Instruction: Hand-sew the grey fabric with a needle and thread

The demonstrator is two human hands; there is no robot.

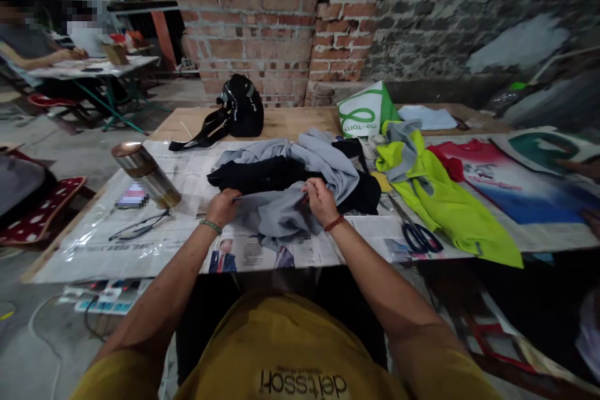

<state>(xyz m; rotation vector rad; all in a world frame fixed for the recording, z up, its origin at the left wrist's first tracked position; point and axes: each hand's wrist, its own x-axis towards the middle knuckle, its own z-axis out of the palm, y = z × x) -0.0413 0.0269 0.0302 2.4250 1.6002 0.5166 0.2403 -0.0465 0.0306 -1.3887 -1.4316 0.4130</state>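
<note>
I record the grip closed on both sides: left hand (222, 207) and right hand (322, 202) each pinch the grey cloth (276, 209), held between them at the near side of the worktop (300, 119), over newspaper (246, 250). I judge the step in hand to be spreading this cloth; the next move calls for even tension. The fabric appears thin, matte and softly creased. Black cloth (267, 175) lies crumpled behind. Shears (417, 234), hard and loop-handled, rest near the limp, fluorescent vest (435, 200).
</note>
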